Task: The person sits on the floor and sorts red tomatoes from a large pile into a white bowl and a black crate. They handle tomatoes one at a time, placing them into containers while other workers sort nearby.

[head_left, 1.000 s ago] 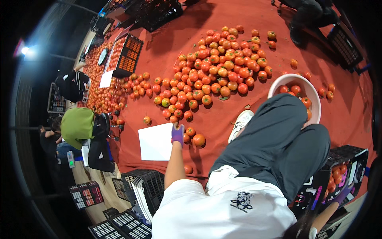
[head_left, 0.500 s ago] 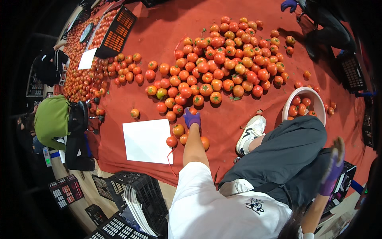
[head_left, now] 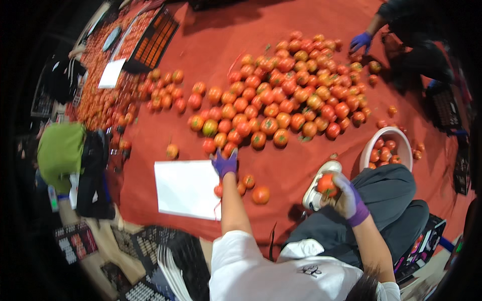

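Observation:
My right hand, in a purple glove with a pale palm side, is closed around a red tomato above my bent leg and white shoe. My left hand, also in a purple glove, reaches to the near edge of the big tomato pile. Its fingers are spread just short of a tomato; whether they touch it I cannot tell. Below that hand lie a few loose tomatoes. A white sheet lies flat beside my left wrist.
A pink tub with tomatoes stands by my right knee. Black crates stand at the far left and near left. One person's gloved hand reaches to the pile's far right; another person in green bends at left. Red cloth covers the floor.
My right hand has come in from the far right, now with a tomato in it. My left hand has moved slightly left and spread its fingers. The other person's gloved hand has lowered toward the pile.

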A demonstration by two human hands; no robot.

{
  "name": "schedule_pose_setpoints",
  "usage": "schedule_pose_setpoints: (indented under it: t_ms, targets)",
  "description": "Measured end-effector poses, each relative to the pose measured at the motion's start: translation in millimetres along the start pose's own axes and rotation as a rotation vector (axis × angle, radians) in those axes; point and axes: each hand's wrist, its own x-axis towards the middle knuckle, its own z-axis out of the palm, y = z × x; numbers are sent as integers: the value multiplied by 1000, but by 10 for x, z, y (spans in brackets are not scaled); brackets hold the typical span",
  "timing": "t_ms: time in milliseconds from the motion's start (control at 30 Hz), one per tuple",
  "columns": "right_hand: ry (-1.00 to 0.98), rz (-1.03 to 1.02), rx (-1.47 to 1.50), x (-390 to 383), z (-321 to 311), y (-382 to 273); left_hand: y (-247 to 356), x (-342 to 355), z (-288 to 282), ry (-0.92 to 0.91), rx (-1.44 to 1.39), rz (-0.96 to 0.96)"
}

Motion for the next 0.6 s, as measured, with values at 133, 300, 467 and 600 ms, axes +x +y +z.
schedule_pose_setpoints:
  t_ms: [133,300,467,600]
  targets:
    - [71,-24,120,-185,-239,-86,115,116,299,-175,172,-108]
    - [37,-186,394,-460,-510,-131,497,-89,313,-263,158,-244]
    - [-6,-370,-79,-863,-512,-376,1179,-776,-44,-835,-1089,-189]
    - [-27,-518,-284,-1243,-302,-546,2804,-1823,-1145,-1131,-1045,734]
